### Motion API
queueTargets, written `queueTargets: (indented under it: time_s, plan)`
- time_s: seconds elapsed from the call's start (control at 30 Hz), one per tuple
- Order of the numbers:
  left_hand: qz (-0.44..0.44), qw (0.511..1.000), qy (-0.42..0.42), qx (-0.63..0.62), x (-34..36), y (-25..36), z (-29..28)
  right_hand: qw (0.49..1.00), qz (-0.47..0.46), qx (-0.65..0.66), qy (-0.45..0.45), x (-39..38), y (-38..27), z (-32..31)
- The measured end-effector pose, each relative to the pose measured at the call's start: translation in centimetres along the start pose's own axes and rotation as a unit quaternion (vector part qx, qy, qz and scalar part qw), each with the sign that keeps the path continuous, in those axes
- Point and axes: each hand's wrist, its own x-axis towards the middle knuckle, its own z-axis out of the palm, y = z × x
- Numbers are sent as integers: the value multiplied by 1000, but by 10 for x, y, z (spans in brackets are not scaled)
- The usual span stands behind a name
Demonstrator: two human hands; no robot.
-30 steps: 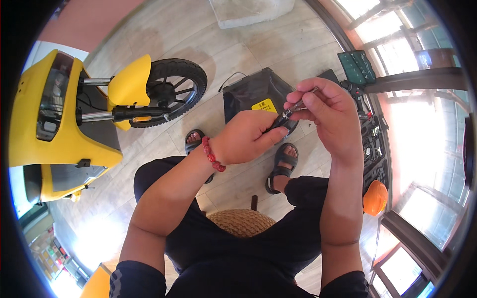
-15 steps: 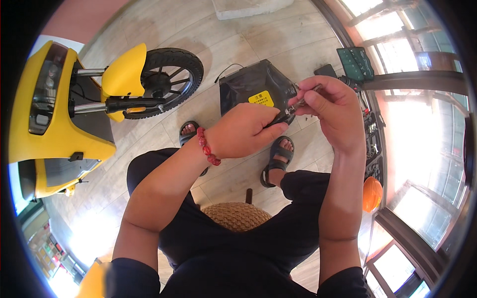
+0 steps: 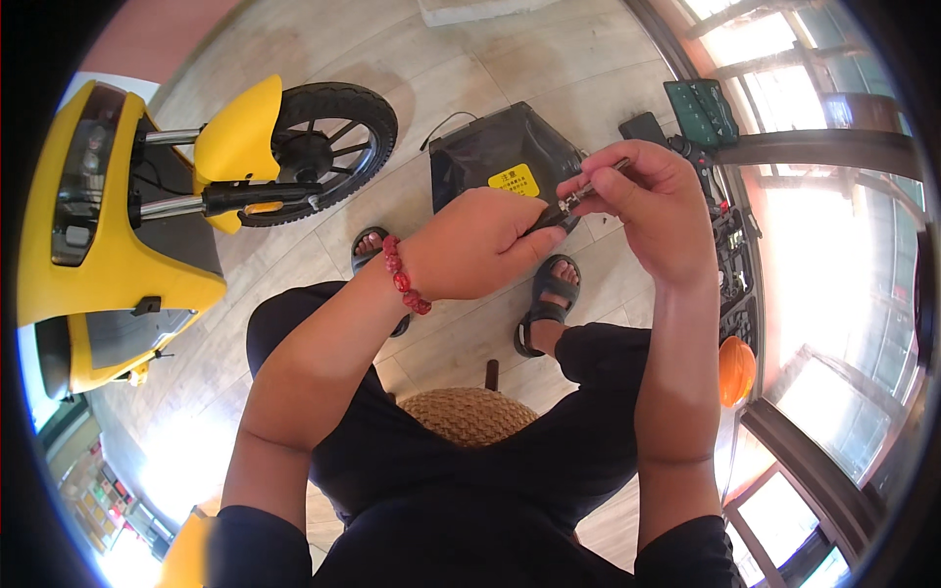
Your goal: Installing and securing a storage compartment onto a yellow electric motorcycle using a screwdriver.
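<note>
In front of me, my left hand [image 3: 475,245], with a red bead bracelet at its wrist, is closed around a dark, narrow object [image 3: 556,217] whose kind I cannot make out. At its far end, my right hand [image 3: 662,211] pinches a thin metal rod [image 3: 614,169] between thumb and fingers. The rod's lower end meets the dark object at a small shiny metal part [image 3: 566,203]. Fingers hide much of both pieces. Beyond my hands, a black box-like part [image 3: 470,162] with a yellow label [image 3: 526,183] lies on the floor, partly covered by my left hand.
A yellow two-wheeler [image 3: 118,245] stands at the left, its front wheel [image 3: 363,147] pointing inward. Along the right lie a green case [image 3: 701,113], a dark flat object [image 3: 642,127], a tool tray [image 3: 733,260] and an orange rounded object [image 3: 736,372]. A woven stool [image 3: 470,416] is under me.
Both hands keep their holds. The rod and the right fingers have shifted slightly, and the whole scene has moved a little upward in the view.
</note>
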Motion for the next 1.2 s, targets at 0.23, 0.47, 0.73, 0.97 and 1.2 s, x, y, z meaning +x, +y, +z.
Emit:
queueTargets:
  time_s: [0.23, 0.47, 0.73, 0.97, 1.2]
  plan:
    - [7, 999, -24, -46, -2, -2, 1, 1000, -1, 2, -18, -1, 1, 1]
    - [-42, 987, -39, -152, 1, 9, -3, 1000, -20, 23, -2, -6, -13, 5]
    - [-65, 977, -39, -200, 4, 8, -2, 994, 13, 109, 10, -9, 0, 2]
    - [-54, 974, -49, -217, 5, 3, 4, 995, 12, 93, 38, -8, 2, 0]
    - [-60, 971, -60, -225, 3, 9, 0, 994, -11, 89, 58, -9, 2, 11]
